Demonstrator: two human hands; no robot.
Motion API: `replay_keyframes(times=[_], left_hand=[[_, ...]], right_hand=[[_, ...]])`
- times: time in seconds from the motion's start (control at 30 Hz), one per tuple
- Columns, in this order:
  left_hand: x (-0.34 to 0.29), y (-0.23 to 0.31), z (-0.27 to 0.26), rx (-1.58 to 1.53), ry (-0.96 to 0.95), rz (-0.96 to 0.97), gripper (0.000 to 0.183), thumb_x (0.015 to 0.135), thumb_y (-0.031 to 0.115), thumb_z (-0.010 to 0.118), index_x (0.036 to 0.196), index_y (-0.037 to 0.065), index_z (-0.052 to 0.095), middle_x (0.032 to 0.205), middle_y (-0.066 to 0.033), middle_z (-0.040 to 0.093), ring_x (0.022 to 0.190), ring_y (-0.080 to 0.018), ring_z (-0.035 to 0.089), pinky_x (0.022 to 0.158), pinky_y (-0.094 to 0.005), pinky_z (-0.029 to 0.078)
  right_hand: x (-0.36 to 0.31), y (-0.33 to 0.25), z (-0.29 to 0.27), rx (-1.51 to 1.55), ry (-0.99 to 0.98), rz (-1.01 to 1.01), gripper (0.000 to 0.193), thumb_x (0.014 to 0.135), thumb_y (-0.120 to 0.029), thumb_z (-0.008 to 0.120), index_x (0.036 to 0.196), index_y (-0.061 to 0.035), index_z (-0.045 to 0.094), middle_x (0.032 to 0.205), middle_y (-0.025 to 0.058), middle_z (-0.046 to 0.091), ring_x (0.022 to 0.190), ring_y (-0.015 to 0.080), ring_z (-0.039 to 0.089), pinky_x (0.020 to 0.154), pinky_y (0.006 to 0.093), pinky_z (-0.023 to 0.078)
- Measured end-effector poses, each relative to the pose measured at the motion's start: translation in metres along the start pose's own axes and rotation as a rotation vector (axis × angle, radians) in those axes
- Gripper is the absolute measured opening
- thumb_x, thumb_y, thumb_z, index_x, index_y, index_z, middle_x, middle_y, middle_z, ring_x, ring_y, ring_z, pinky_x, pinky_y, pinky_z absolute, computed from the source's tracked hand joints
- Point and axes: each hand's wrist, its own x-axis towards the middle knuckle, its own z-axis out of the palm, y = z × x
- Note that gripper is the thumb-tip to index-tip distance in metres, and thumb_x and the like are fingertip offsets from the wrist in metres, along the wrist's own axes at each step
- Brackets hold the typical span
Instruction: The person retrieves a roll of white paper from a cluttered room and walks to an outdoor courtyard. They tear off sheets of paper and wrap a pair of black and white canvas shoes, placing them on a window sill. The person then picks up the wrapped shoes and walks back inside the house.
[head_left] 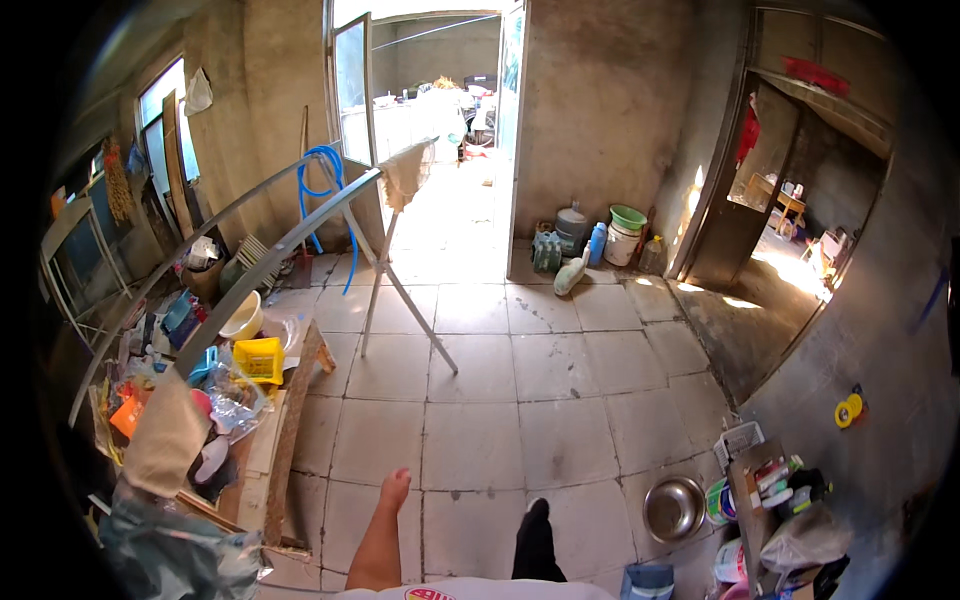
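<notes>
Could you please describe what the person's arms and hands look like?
The bare left hand and bare left forearm have no glove, sleeve or watch showing. No right hand shows. The white cloth top bears a red-and-yellow print.

1. Here's the bowl (pixel 674 508): bright metal, smooth, gleaming.
2. Down on the floor (pixel 470 440), smooth pale tiles, a soft sheen across them.
3. The surface (pixel 285 440): raw wood, matt, rough-looking along its edge.
4. Glossy one here, the basket (pixel 260 360), yellow plastic.
5. Crinkly see-through plastic on that bag (pixel 238 410), full of highlights.
6. Over to the stand (pixel 415 315): smooth, dull grey metal.
7. The hose (pixel 325 153): slick blue plastic.
8. And the wall (pixel 610 110), rough and matt.
</notes>
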Motion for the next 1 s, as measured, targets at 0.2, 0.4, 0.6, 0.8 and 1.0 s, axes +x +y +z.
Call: replay_keyframes(times=[0.2,0.4,0.6,0.8,1.0], left_hand=[[0.119,0.037,0.06,-0.012,0.097,-0.074,0.041,0.089,0.037,0.056,0.116,0.007,0.066,0.109,-0.0178,0.068,0.103,-0.0308,0.065,0.089,-0.0396,0.05],[0.096,-0.015,0.071,0.673,-0.64,-0.361,0.035,0.093,0.031,0.051,0.111,0.005,0.064,0.122,-0.0209,0.06,0.11,-0.034,0.058,0.093,-0.0436,0.046],[0.205,0.046,0.098,0.257,-0.233,-0.981,0.047,0.087,0.03,0.058,0.125,0.004,0.049,0.133,-0.0217,0.048,0.121,-0.0335,0.046,0.102,-0.0429,0.037],[0.431,0.121,0.135,0.095,-0.07,-0.985,0.071,0.081,0.028,0.065,0.139,0.003,0.033,0.144,-0.0225,0.036,0.133,-0.0329,0.035,0.111,-0.0422,0.028],[0.746,0.272,0.184,-0.122,0.304,-0.594,0.107,0.072,0.026,0.075,0.152,0.001,0.008,0.156,-0.0222,0.019,0.144,-0.0345,0.019,0.119,-0.0418,0.017]], right_hand=[[0.063,-0.21,-0.011,-0.022,0.001,-0.034,0.025,0.09,-0.022,0.063,0.111,-0.0093,0.059,0.089,0.0089,0.063,0.076,0.0231,0.06,0.057,0.0438,0.05],[0.181,-0.53,0.013,-0.136,-0.019,-0.445,0.023,0.09,-0.019,0.062,0.109,-0.0057,0.058,0.081,0.0102,0.061,0.065,0.025,0.059,0.049,0.0439,0.048],[0.132,-0.851,0.169,0.068,0.172,-1.033,0.078,0.088,-0.007,0.055,0.154,-0.0203,0.015,0.127,0.015,0.054,0.085,0.0259,0.065,0.064,0.0404,0.055],[0.132,-0.976,0.203,-0.165,0.739,-1.14,0.097,0.083,-0.002,0.053,0.155,-0.0264,-0.007,0.153,0.014,0.032,0.127,0.0279,0.048,0.096,0.0483,0.045],[0.244,-0.998,0.195,-0.021,0.321,-0.241,0.077,0.087,-0.017,0.056,0.148,-0.0196,0.008,0.141,0.0126,0.04,0.122,0.0267,0.045,0.091,0.0483,0.046]])
